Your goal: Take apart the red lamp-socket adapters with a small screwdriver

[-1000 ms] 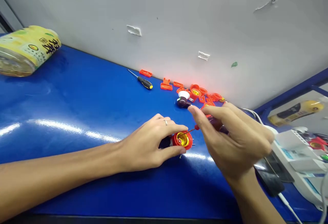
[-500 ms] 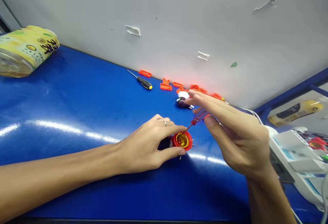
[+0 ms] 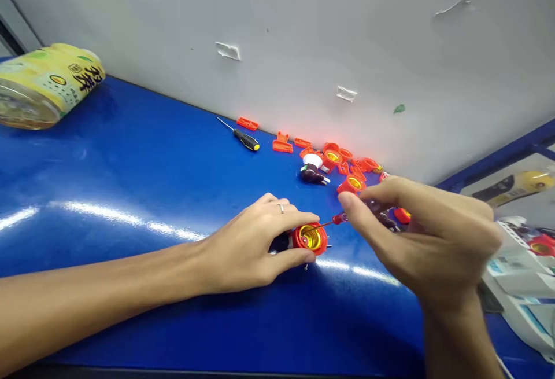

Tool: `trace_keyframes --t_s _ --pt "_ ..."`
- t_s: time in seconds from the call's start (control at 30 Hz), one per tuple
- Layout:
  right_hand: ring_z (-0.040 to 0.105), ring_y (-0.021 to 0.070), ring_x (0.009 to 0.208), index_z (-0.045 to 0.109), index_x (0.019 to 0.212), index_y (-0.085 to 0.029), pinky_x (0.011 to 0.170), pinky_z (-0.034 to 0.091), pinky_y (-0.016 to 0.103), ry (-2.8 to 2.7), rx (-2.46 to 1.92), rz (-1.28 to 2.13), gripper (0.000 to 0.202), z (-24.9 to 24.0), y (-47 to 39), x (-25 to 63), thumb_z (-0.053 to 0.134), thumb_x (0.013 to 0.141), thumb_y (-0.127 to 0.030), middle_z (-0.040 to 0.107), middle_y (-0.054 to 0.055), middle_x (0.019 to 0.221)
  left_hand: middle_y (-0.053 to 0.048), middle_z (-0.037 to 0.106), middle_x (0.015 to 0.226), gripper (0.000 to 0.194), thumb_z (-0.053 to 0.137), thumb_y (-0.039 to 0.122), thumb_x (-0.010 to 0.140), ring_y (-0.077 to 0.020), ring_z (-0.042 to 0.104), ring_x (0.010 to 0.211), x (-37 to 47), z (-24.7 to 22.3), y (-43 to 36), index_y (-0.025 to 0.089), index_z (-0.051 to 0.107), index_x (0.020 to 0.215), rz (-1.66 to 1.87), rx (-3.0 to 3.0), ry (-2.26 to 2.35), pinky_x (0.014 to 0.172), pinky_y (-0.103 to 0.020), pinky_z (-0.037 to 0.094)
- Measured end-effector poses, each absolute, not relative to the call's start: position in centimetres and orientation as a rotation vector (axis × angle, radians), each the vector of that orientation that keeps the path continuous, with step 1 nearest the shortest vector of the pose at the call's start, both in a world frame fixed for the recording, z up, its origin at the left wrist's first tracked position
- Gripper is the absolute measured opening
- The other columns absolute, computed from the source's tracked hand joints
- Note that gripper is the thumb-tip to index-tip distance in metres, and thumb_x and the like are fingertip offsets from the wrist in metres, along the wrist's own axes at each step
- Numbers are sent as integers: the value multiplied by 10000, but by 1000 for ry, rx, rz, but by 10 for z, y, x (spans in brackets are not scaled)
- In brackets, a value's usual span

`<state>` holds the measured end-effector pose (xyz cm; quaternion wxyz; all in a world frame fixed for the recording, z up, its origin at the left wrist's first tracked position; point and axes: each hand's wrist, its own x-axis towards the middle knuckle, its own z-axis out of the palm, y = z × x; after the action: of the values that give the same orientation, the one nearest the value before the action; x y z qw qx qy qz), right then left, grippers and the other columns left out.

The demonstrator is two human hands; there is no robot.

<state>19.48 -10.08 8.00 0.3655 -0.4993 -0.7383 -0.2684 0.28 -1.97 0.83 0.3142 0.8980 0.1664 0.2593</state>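
Observation:
My left hand (image 3: pixel 264 243), with a ring on one finger, is closed round a red lamp socket (image 3: pixel 320 242) with a brass-coloured inside, holding it on the blue table (image 3: pixel 173 332). Metal pins stick out from the socket's right side. In my right hand (image 3: pixel 416 234) is a small red screwdriver (image 3: pixel 337 219), pinched between thumb and fingers. The screwdriver slants down to the left, and its tip is inside the socket. A small screw (image 3: pixel 306 267) lies just below the socket.
Behind my hands lie a black and white socket (image 3: pixel 313 172), another red socket (image 3: pixel 350 184) and several orange-red parts. A black screwdriver (image 3: pixel 246 139) is further left, a yellow-labelled bottle (image 3: pixel 56 85) at far left. A white organiser (image 3: pixel 520 286) stands at right.
My right hand has moved lower and to the right, its fingers curling in. The red screwdriver now leans closer to flat. My left hand still holds the socket in place.

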Motion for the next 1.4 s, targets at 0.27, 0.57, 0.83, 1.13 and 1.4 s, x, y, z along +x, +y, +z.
trace_keyframes --t_s 0.27,0.57,0.83,1.13,1.4 --pt "715 225 898 703 1047 -82 744 537 349 -1996 -1304 -587 265 69 -91 188 473 1048 -215 750 136 972 -5 707 1020 285 707 300 946 -200 604 921 3 9 -20 223 679 1219 688 2378 472 867 -325 420" --pt "717 217 1131 628 1359 -183 947 632 381 -1902 -905 107 489 57 -93 185 581 922 30 720 88 1272 -17 731 1043 229 696 293 941 -226 644 973 2 9 -20 218 699 1157 671 2351 461 920 -359 434" --pt "707 190 1178 595 1423 -203 983 620 315 -2047 -1029 242 457 76 -104 203 521 997 -55 686 29 1363 -17 740 1003 367 731 298 932 -210 655 934 3 9 -21 194 652 1275 707 2379 448 911 -346 429" --pt "750 158 611 772 868 -245 577 599 272 -1844 -1315 -575 32 77 -102 199 775 899 -241 801 -36 786 7 740 965 356 716 307 954 -181 638 869 2 8 -21 200 651 1287 736 2392 428 898 -328 425" --pt "695 131 509 766 824 -166 510 488 284 -1786 -1427 -783 176 77 -108 181 709 958 -266 772 -11 687 -12 720 880 389 787 282 892 -190 625 848 2 5 -22 144 690 1243 862 2414 473 844 -314 455"
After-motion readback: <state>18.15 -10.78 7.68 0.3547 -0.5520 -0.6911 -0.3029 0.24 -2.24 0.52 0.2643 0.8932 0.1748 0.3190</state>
